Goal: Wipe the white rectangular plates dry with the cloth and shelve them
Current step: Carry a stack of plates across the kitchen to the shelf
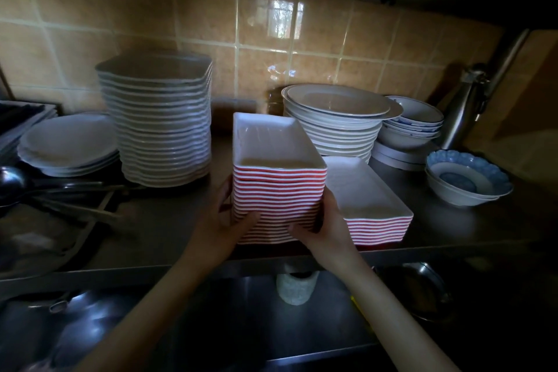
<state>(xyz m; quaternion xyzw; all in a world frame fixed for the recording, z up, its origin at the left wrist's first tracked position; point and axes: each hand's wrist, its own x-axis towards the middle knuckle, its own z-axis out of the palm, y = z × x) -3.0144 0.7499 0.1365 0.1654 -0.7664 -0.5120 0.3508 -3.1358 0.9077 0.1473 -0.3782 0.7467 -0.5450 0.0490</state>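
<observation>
Both hands' fingers [246,218] curled round the tall rectangular plate stack [279,190], gripping its opposite sides.

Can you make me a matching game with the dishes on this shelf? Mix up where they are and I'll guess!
Things:
1. tall stack of rectangular plates
2. short stack of rectangular plates
3. blue flower-edged bowl
4. metal bottle

Places:
A. far right, near the front of the shelf
B. between the left hand and right hand
C. standing at the tiled wall
D. just right of the held stack

Pairs: 1-B, 2-D, 3-A, 4-C
</observation>
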